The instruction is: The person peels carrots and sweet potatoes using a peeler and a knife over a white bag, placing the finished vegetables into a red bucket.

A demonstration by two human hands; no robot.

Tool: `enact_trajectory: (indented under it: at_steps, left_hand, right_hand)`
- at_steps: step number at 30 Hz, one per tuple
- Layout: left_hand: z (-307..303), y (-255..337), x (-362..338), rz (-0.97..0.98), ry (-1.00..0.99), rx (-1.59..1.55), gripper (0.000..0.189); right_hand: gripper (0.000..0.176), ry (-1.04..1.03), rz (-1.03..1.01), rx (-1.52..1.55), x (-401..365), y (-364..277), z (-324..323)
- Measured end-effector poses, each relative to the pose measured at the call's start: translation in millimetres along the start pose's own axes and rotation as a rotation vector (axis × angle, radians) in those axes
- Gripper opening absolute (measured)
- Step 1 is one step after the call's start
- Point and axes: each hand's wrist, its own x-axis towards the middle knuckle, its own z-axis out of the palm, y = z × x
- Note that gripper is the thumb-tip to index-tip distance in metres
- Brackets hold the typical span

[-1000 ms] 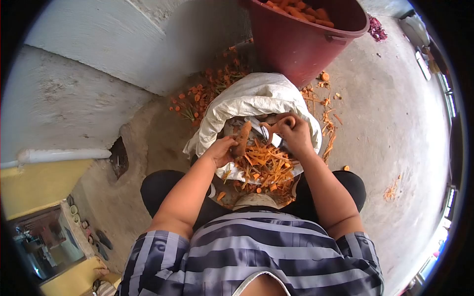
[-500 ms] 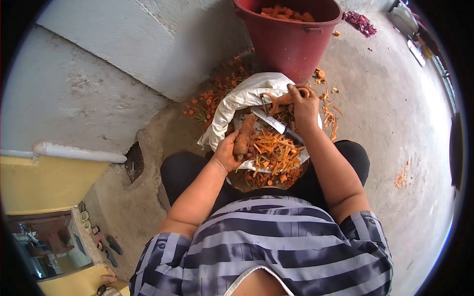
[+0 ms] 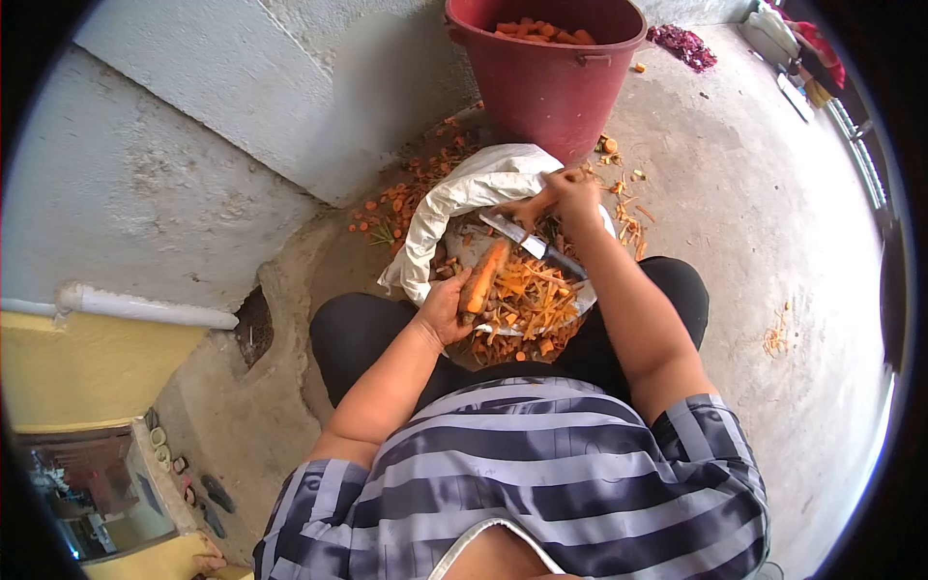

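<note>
My left hand (image 3: 445, 309) is closed around the thick lower end of a carrot (image 3: 483, 280), which slants upward over the sack. A bright orange strip runs along the carrot; the rest of its skin is brownish. My right hand (image 3: 578, 205) grips an orange-brown Y-shaped peeler (image 3: 525, 209), its forked head just beyond the carrot's far tip. Between the hands, a knife (image 3: 527, 242) with a black handle rests across the white sack (image 3: 440, 217). Orange peelings (image 3: 532, 304) heap up inside the sack, between my knees.
A red bucket (image 3: 546, 92) holding carrots (image 3: 541, 32) stands against the wall beyond the sack. Carrot slices and scraps (image 3: 411, 188) litter the concrete floor beside it. A dark red pile (image 3: 682, 46) lies farther right, and a few peelings (image 3: 776, 329) lie at the right.
The carrot's upper face has turned from brown to a bright peeled strip. My right hand and the peeler have shifted slightly left and down. The whole view has shifted a little.
</note>
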Motion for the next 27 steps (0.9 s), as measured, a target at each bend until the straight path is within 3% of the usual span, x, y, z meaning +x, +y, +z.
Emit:
enact_trajectory:
  at_steps: [1, 2, 5, 6, 7, 8, 9, 10, 11, 13, 15, 16, 17, 18, 19, 20, 21, 24, 27]
  left_hand:
    - [6, 1, -4, 0.014, 0.028, 0.024, 0.033]
    - [-1, 1, -3, 0.009, 0.003, -0.009, 0.034]
    - [-11, 6, 0, 0.069, 0.075, -0.007, 0.036]
    - [-18, 8, 3, 0.032, 0.007, -0.052, 0.035]
    - [-28, 9, 8, -0.007, -0.061, -0.097, 0.035]
    - [-33, 8, 12, -0.050, -0.129, -0.142, 0.035]
    - [-33, 5, 14, -0.044, -0.079, -0.155, 0.033]
    - [-31, 4, 15, -0.037, -0.030, -0.166, 0.032]
    - [-27, 3, 16, -0.027, 0.021, -0.177, 0.030]
    - [-5, 5, 12, 0.011, 0.046, -0.257, 0.029]
    - [-12, 6, 13, 0.046, -0.022, -0.230, 0.029]
    - [-20, 9, 18, 0.039, 0.039, -0.137, 0.032]
    - [-29, 8, 19, 0.007, -0.017, -0.148, 0.033]
    - [-25, 9, 15, -0.025, -0.073, -0.160, 0.034]
    - [-20, 11, 10, -0.056, -0.128, -0.172, 0.035]
    - [-11, 10, 8, -0.069, -0.032, -0.169, 0.038]
    - [-14, 10, 9, -0.063, 0.005, -0.146, 0.038]
    - [-6, 14, 5, -0.023, 0.159, -0.061, 0.038]
    - [-29, 7, 19, -0.074, 0.044, -0.171, 0.036]
  right_hand:
    - [0.017, 0.095, -0.171, -0.062, 25, 14, -16]
    - [0.017, 0.190, -0.160, 0.068, 30, 14, -22]
    - [0.018, 0.169, -0.043, 0.173, 7, -4, -5]
    - [0.021, -0.007, 0.012, 0.255, -25, -29, 9]
    - [0.021, -0.102, -0.014, 0.150, -20, -4, 14]
    - [0.019, -0.222, 0.116, 0.211, -37, -6, 24]
    - [0.018, -0.419, 0.109, 0.237, -52, -8, 30]
    - [0.019, -0.480, 0.174, 0.154, -70, -21, 36]
    - [0.019, -0.576, 0.113, 0.070, -69, -5, 39]
    - [0.018, -0.559, 0.054, 0.044, -60, 8, 44]
    - [0.017, -0.498, 0.122, 0.127, -37, 24, 39]
    - [0.017, -0.451, 0.175, 0.032, -40, 4, 36]
    - [0.017, -0.272, 0.065, -0.109, -15, 25, 32]
    - [0.018, -0.143, 0.058, 0.080, 2, 25, 19]
    - [0.017, 0.007, 0.001, -0.002, 15, 13, 7]
    - [0.015, 0.160, -0.036, -0.109, 38, 24, -5]
    - [0.019, 0.194, -0.065, 0.021, 47, 28, -12]
    - [0.024, -0.012, 0.075, 0.198, 4, -3, 10]
    - [0.024, -0.243, 0.211, 0.179, -48, -7, 40]
